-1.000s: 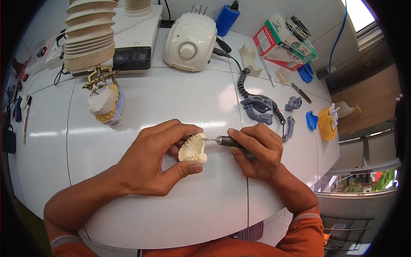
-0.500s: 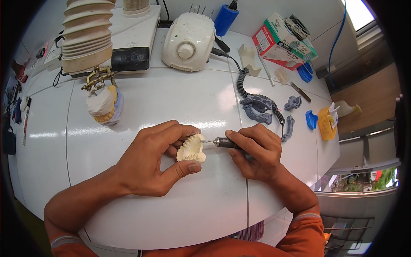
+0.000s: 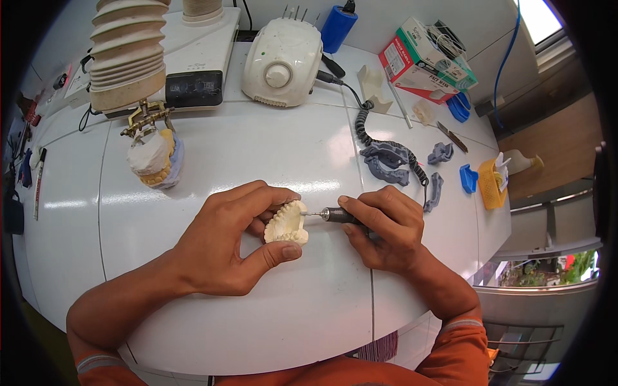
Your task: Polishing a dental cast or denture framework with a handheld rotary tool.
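Note:
My left hand [image 3: 226,241] is closed on a cream dental cast [image 3: 288,225], thumb along its near edge and fingers on the far side. The row of teeth curves toward my palm, and the hollow side faces up. My right hand [image 3: 387,226] grips a dark rotary handpiece [image 3: 336,215] like a pen. Its thin metal bur reaches left to the right-hand edge of the cast and seems to touch it. The back of the handpiece is hidden under my fingers.
A coiled black cord [image 3: 364,128] runs to a white control unit [image 3: 283,61] at the back. Grey moulded pieces [image 3: 386,162] lie right of centre. A plaster model in a brass articulator [image 3: 153,157] stands left, below a ribbed hose [image 3: 129,51]. A knife [image 3: 452,136] and yellow basket [image 3: 492,185] are at right.
Both hands hold nearly the same pose, with the bur at the cast's edge. Only a very slight shift of the view shows.

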### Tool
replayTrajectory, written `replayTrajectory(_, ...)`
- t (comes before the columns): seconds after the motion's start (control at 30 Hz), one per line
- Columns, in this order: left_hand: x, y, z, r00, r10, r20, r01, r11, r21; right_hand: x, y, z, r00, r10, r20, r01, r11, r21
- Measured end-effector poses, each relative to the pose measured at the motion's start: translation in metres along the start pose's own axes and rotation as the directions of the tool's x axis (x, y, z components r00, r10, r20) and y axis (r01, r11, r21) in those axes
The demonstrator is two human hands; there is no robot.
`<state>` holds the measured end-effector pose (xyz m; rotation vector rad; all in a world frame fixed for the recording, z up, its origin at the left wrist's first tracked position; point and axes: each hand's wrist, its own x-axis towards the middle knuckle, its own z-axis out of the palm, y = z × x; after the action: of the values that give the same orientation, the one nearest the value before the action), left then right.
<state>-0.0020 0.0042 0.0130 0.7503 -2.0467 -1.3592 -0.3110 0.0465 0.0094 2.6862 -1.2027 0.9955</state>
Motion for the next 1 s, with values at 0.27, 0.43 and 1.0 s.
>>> replayTrajectory(0.27, 0.0, -0.0022, 0.0008, 1.0, 0.005, 0.001, -0.005, 1.0, 0.007, -0.0002, -0.0007, -0.0006, 1.0, 0.002, 0.015, -0.002, 1.0, 0.0)
replayTrajectory(0.43, -0.0005, -0.0023, 0.0007, 1.0, 0.007, -0.004, -0.007, 1.0, -0.001, 0.0, -0.0017, -0.0004, 1.0, 0.002, 0.018, -0.002, 1.0, 0.013)
replayTrajectory(1.0, -0.0004, -0.0019, -0.0003, 1.0, -0.001, 0.008, 0.001, 1.0, 0.015, -0.0002, -0.0002, -0.0005, 1.0, 0.011, 0.008, -0.011, 1.0, -0.005)
